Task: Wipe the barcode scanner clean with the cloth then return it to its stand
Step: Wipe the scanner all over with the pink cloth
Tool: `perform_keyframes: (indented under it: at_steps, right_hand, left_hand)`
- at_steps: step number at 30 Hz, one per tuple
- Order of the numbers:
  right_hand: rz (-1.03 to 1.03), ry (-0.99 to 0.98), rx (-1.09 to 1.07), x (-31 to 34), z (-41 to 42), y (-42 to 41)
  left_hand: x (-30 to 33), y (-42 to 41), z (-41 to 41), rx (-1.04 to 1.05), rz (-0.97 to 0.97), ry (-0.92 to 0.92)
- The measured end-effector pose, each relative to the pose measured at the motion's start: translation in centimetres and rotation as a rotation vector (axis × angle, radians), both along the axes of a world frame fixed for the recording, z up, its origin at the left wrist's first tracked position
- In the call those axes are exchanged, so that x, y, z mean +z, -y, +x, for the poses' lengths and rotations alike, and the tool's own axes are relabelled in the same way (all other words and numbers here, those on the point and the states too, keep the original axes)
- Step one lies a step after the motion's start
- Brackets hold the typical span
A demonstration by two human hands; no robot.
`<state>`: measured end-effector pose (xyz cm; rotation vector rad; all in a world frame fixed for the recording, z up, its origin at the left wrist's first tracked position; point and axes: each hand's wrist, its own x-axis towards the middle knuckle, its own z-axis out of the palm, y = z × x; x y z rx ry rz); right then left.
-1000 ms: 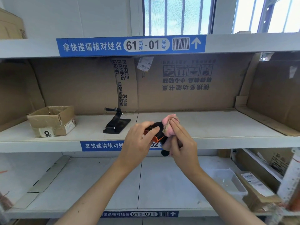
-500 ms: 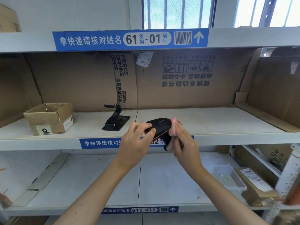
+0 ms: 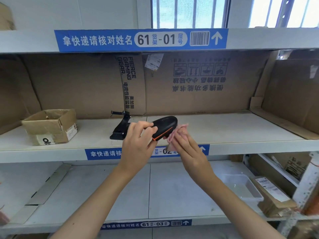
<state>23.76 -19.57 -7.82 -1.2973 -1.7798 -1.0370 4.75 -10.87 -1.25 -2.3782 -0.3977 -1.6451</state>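
The black barcode scanner (image 3: 164, 125) with an orange trim is held in the air in front of the middle shelf, its head tilted up to the right. My left hand (image 3: 138, 144) grips its left end. My right hand (image 3: 186, 149) holds a bunched pink cloth (image 3: 179, 132) against the scanner's right underside. The scanner's handle is hidden behind the hands. The black stand (image 3: 120, 129) sits empty on the middle shelf, just behind and left of my left hand.
An open cardboard box (image 3: 50, 126) stands at the left of the middle shelf (image 3: 224, 130). Flattened cardboard lines the shelf's back and sides. On the lower shelf at right lie a clear plastic tray (image 3: 241, 188) and a labelled parcel (image 3: 271, 195).
The scanner has turned so its black top faces up and has risen slightly. The cloth moved from the scanner's top to its right underside.
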Motion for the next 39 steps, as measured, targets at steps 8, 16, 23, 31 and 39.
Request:
perform_keyframes:
  at_steps: [8, 16, 23, 31, 39]
  right_hand:
    - [-0.035, -0.054, -0.044, -0.6, 0.3, -0.1]
    - [-0.046, 0.167, -0.062, 2.4, -1.9, -2.7]
    - [-0.243, 0.265, -0.2, 0.1, -0.9, -2.7]
    - [-0.152, 0.242, -0.15, 0.6, -2.7, -2.3]
    - [-0.193, 0.435, -0.267, 0.0, -2.9, -3.4]
  left_hand:
    - [0.7, -2.8, -1.8, 0.053, -0.036, -0.022]
    - [1.5, -3.4, -2.0, -0.019, -0.106, 0.018]
    - [1.9, -4.7, -3.3, -0.006, -0.05, 0.014]
    - [1.2, -5.9, -3.8, -0.003, -0.092, -0.035]
    - [1.5, -6.0, -5.1, -0.027, -0.074, -0.055]
